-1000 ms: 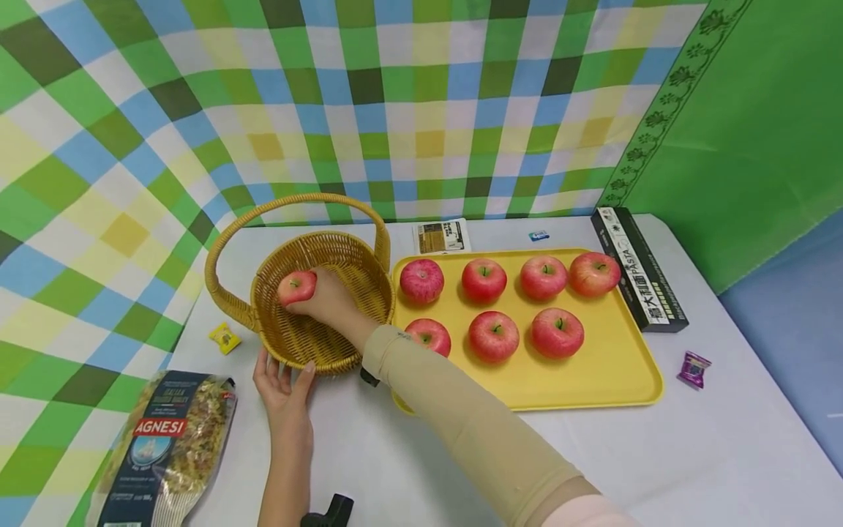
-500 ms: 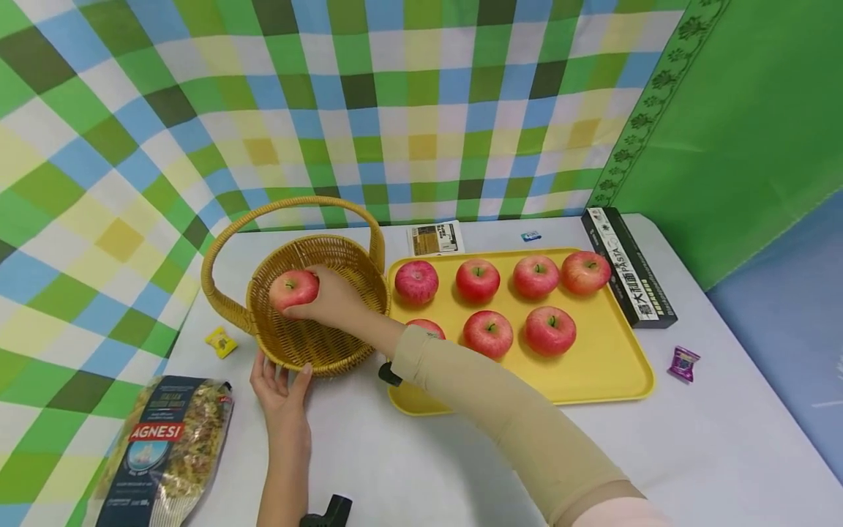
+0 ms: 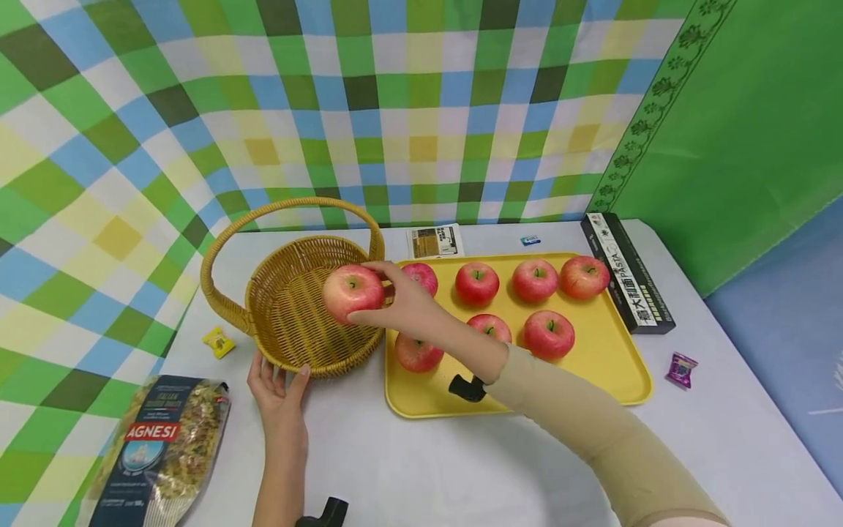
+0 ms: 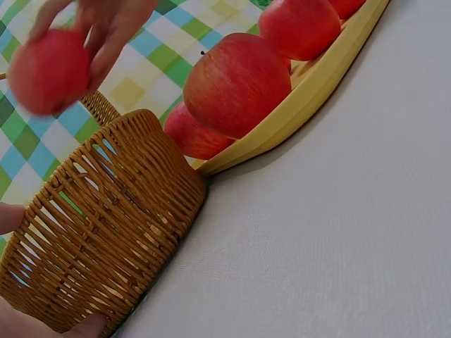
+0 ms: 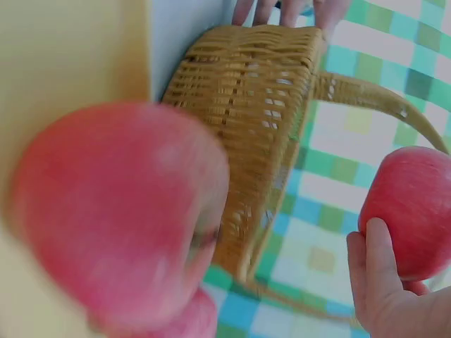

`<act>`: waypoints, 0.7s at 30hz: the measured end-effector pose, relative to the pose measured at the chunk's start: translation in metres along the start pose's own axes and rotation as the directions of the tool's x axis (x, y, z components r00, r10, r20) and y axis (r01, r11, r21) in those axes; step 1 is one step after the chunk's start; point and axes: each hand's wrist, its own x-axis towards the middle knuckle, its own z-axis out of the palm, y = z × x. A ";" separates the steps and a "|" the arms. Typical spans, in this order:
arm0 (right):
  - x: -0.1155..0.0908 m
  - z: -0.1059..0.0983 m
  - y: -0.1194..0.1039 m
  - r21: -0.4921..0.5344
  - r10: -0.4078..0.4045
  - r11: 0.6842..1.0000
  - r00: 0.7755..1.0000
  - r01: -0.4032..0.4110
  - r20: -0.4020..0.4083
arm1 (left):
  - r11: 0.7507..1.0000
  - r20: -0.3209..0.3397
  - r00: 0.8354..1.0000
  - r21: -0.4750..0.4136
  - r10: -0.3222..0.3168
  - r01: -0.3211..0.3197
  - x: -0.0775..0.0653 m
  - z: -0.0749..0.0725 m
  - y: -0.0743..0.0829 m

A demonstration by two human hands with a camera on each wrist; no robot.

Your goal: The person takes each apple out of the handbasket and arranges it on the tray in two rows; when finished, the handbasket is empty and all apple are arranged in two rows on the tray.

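Observation:
My right hand (image 3: 411,304) holds a red apple (image 3: 352,293) between thumb and fingers, above the right side of a wicker basket (image 3: 316,371) with an arched handle. The same apple (image 5: 412,211) shows at the right of the right wrist view. At the basket's front, my left hand (image 3: 279,399) grips it, thumb at the rim and fingers low on the outer wall. No apple shows inside the basket. Right beside it, a yellow tray (image 3: 593,377) bears several red apples, some partly hidden by my right hand and forearm.
A pasta bag (image 3: 154,446) lies at the left, near a small yellow packet (image 3: 218,342). Behind the tray are a printed card (image 3: 435,241) and a small blue packet (image 3: 530,240). A black pasta box (image 3: 628,274) touches its right side; a purple packet (image 3: 681,369) lies beyond.
My right hand has lifted the apple out of the basket and carried it to the right, toward the tray. My left hand has kept its place on the basket.

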 end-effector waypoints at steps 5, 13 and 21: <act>-0.036 -0.032 0.011 0.037 -0.022 0.999 0.997 0.024 -0.070 | 1.000 0.009 1.000 -0.014 0.015 -0.015 0.000 0.000 0.000; -0.085 -0.071 0.037 -0.008 0.023 1.000 0.977 -0.025 -0.214 | 0.999 -0.006 1.000 -0.030 0.017 -0.018 0.001 -0.001 0.001; -0.134 -0.114 0.070 -0.041 0.019 0.998 0.911 -0.040 -0.412 | 1.000 -0.004 1.000 -0.023 0.008 -0.008 -0.001 0.001 -0.001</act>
